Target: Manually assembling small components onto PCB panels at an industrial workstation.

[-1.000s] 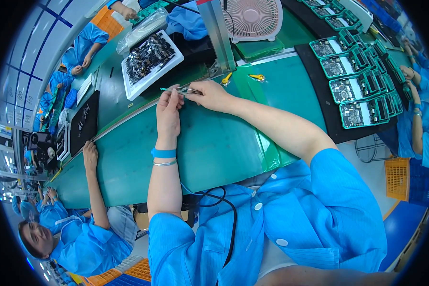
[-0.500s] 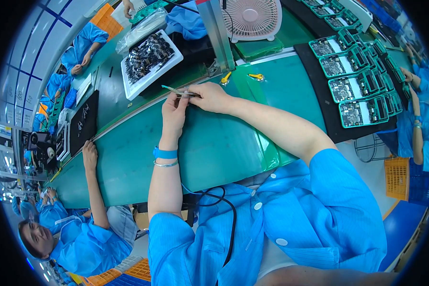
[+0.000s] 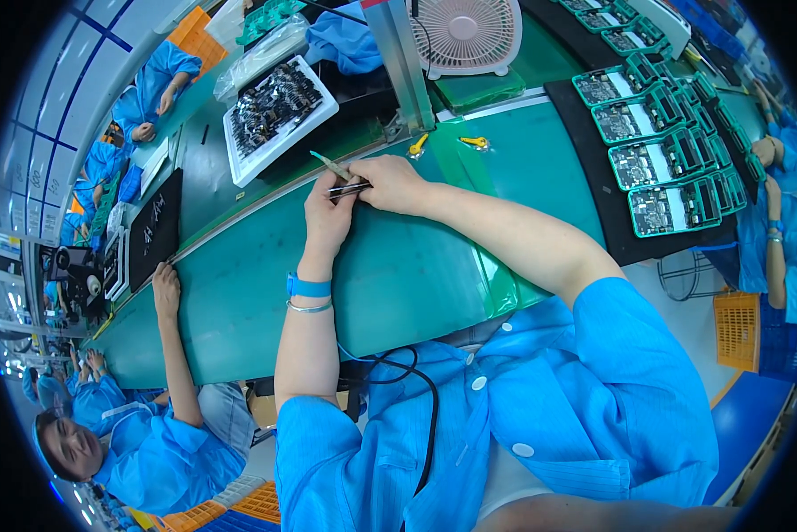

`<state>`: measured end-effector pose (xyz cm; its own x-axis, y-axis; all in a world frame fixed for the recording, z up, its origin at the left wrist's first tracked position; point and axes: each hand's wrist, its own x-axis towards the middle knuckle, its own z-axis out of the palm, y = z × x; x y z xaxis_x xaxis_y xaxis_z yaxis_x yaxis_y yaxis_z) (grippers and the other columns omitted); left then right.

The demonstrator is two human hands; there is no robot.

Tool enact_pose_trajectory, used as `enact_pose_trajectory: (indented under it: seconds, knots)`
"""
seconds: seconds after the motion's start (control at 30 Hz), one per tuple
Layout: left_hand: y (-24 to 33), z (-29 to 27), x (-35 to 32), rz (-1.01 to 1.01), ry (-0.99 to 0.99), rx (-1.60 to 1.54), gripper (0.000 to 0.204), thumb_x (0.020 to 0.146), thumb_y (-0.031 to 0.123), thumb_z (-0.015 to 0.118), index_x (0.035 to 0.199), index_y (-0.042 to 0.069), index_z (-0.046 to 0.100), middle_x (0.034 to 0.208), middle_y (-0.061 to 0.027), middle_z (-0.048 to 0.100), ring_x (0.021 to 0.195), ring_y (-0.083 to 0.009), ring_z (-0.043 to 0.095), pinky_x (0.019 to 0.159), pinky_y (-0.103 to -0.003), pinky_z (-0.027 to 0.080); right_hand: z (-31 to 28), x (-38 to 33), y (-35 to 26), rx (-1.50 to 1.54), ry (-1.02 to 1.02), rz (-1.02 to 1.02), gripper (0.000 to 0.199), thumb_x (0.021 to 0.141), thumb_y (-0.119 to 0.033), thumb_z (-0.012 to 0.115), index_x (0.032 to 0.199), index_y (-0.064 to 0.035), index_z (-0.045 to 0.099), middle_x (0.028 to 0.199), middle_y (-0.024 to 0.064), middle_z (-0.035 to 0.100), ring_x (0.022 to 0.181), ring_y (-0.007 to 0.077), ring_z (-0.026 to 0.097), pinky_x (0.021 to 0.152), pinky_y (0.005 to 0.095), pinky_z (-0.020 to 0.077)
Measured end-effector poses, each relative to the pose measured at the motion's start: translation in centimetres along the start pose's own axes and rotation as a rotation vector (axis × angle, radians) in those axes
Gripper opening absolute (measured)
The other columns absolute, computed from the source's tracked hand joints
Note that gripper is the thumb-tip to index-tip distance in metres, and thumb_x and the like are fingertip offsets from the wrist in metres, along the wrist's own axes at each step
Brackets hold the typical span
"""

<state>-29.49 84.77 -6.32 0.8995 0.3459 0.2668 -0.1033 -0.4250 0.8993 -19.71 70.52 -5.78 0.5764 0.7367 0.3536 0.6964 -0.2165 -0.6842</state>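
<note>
My two hands meet over the green bench mat, near its far edge. Fingers of my right hand [image 3: 391, 184] are closed round dark metal tweezers [image 3: 349, 189], whose points reach to the left fingertips. My left hand [image 3: 329, 222], with a blue band and a silvery bangle at the wrist, is pinched against the tweezers' points. Whatever sits in that pinch is hidden. A thin pale strip with a teal tip [image 3: 328, 163] sticks up and left from between the hands; which hand grips it I cannot tell.
Beyond my hands, a white tray [image 3: 239, 167] holds many small dark parts. Two yellow-handled pieces [image 3: 475, 142] lie on the mat [image 3: 416, 275]. Rows of circuit boards in green frames [image 3: 654, 168] stand at right. A pink fan [image 3: 466, 35] is behind. A co-worker's hand [image 3: 166, 288] rests at left.
My left hand has shifted slightly right and its fingers have closed nearer the tweezers. The pale strip now points more steeply upward. Co-workers' hands at the far left and right have moved.
</note>
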Motion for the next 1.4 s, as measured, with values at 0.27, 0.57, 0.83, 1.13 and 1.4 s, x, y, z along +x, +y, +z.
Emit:
enact_pose_trajectory:
  seconds: [0.27, 0.57, 0.83, 1.13, 1.4]
  knots:
    - [-0.4, -0.1, 0.0, 0.022, 0.033, 0.038, 0.021, 0.093, 0.014, 0.076, 0.11, 0.004, 0.07, 0.094, -0.0032, 0.063, 0.082, -0.0114, 0.057, 0.072, -0.027, 0.047, -0.2, 0.1, -0.1, 0.032, -0.041, 0.031, 0.019, 0.084, -0.021, 0.067, 0.101, -0.012, 0.069, 0.096, 0.0145, 0.073, 0.095, 0.0379, 0.069, 0.08, 0.0503, 0.0539]
    - [1.3, 0.4, -0.2, 0.003, -0.017, -0.343, 0.032, 0.093, 0.002, 0.071, 0.125, 0.002, 0.066, 0.106, -0.0013, 0.064, 0.092, -0.011, 0.06, 0.083, -0.025, 0.049, -0.2, 0.7, 0.3, 0.037, -0.044, 0.067, 0.02, 0.083, -0.016, 0.073, 0.099, -0.0078, 0.066, 0.093, 0.0156, 0.072, 0.088, 0.0381, 0.069, 0.075, 0.0462, 0.0532]
    - [1.5, -0.2, -0.2, 0.008, -0.128, -0.368, 0.031, 0.093, 0.002, 0.072, 0.124, 0.002, 0.066, 0.109, 0.0001, 0.065, 0.094, -0.008, 0.06, 0.086, -0.023, 0.048, 0.0, 1.1, 1.4, 0.412, -0.025, 0.078, 0.037, 0.083, -0.01, 0.076, 0.12, -0.0066, 0.072, 0.105, 0.0125, 0.076, 0.095, 0.022, 0.072, 0.085, 0.0343, 0.0545]
    - [2.1, 0.1, -0.4, -0.055, -0.103, -0.366, 0.025, 0.095, 0.007, 0.073, 0.119, 0.002, 0.069, 0.105, -0.0011, 0.069, 0.096, -0.0092, 0.062, 0.089, -0.024, 0.049, -0.2, 0.6, 1.1, 0.301, -0.053, 0.079, 0.032, 0.085, -0.018, 0.077, 0.114, -0.0074, 0.073, 0.1, 0.0132, 0.075, 0.092, 0.027, 0.072, 0.083, 0.0369, 0.0542]
    - [2.0, -0.6, -0.2, 0.059, 0.045, -0.362, 0.015, 0.104, 0.011, 0.06, 0.113, 0.001, 0.067, 0.107, -0.0034, 0.068, 0.1, -0.0104, 0.06, 0.09, -0.025, 0.048, -0.5, 0.0, -0.5, -0.052, 0.13, -0.183, 0.036, 0.083, -0.028, 0.076, 0.109, -0.0064, 0.067, 0.101, 0.0158, 0.07, 0.097, 0.0377, 0.067, 0.082, 0.0469, 0.0531]
